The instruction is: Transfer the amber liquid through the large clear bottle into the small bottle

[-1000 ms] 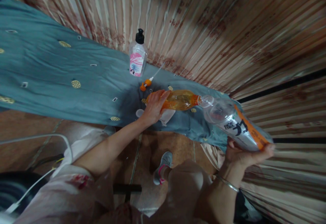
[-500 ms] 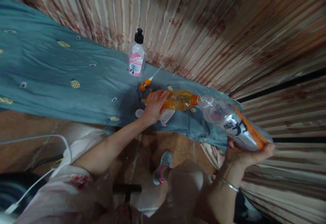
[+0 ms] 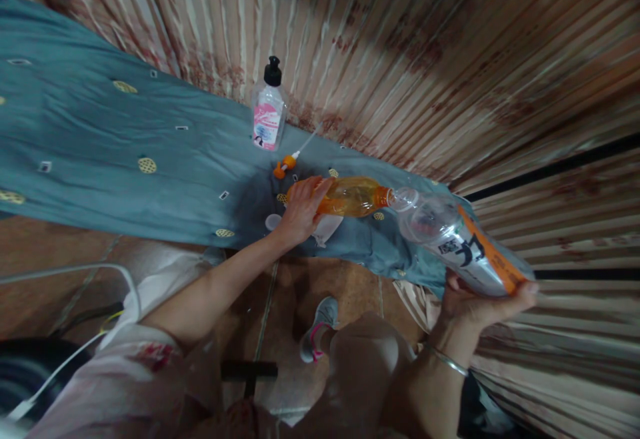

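My left hand (image 3: 303, 211) is wrapped round the base of an orange see-through bottle (image 3: 356, 196), tipped on its side. Its threaded neck meets the mouth of a large clear plastic bottle (image 3: 440, 222) with an orange and white label. My right hand (image 3: 483, 302) grips that clear bottle near its bottom end, which is tilted down to the right. Behind my left hand lies an orange pump top (image 3: 285, 165) with a thin tube. A small whitish cap (image 3: 273, 221) rests beside my left wrist.
A clear pump bottle (image 3: 269, 118) with a black top and pink label stands by the pleated curtain (image 3: 380, 39). Teal cloth (image 3: 90, 139) with pineapple prints covers the long surface. A white cable (image 3: 70, 267) curves at the left.
The clear bottle has turned slightly in my right hand, so more of its dark lettering shows. Otherwise both hands and the orange bottle stay in place.
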`<move>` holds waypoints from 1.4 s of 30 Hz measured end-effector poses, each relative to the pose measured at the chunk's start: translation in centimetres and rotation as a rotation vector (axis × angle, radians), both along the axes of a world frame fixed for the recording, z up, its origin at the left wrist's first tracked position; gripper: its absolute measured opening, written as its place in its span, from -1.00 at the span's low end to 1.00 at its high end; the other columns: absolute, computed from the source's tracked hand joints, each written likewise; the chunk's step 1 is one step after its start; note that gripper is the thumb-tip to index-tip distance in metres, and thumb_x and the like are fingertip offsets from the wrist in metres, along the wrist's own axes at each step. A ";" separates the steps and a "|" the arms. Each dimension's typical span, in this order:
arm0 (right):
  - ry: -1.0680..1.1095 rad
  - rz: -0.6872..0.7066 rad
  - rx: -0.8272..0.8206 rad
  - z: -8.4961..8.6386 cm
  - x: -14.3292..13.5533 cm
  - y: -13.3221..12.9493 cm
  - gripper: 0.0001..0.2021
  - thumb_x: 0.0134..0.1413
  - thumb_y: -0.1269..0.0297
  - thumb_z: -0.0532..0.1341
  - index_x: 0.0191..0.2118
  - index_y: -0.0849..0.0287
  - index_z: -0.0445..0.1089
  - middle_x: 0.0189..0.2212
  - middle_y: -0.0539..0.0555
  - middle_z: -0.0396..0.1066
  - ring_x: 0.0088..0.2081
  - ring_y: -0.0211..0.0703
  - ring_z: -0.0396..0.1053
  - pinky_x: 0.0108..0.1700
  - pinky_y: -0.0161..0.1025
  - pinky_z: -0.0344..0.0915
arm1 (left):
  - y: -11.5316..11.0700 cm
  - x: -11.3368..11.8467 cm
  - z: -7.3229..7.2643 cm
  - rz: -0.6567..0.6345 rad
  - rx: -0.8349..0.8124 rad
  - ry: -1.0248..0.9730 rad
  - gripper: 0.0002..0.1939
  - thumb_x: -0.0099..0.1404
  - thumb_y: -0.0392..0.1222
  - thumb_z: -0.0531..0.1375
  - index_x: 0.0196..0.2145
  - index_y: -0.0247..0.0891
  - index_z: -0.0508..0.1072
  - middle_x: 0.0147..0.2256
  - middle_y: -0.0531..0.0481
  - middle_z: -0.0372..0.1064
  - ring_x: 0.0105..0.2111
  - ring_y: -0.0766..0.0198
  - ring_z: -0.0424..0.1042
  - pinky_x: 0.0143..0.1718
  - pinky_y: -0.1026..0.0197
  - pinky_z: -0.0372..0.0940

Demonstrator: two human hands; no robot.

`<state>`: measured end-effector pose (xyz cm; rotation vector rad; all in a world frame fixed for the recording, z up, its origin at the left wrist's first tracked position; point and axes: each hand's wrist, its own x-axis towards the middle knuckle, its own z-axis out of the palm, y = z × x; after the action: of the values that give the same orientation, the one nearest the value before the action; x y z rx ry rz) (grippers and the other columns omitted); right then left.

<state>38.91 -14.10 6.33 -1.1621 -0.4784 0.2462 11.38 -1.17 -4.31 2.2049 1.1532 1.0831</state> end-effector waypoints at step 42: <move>-0.044 0.028 -0.013 0.0 0.2 -0.4 -0.39 -0.21 -0.34 0.10 -0.28 0.13 0.41 -0.43 0.00 0.29 -0.61 -0.32 0.15 -0.76 -0.44 -0.12 | 0.0 0.1 -0.4 0.000 0.027 0.016 -0.24 0.24 -0.28 0.18 0.37 -0.27 0.10 0.31 -0.35 0.15 0.29 -0.18 0.15 0.30 -0.28 0.07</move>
<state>39.13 -14.52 6.32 -1.1761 -0.5324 0.2488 11.45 -1.13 -4.73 2.2377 1.1514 1.0890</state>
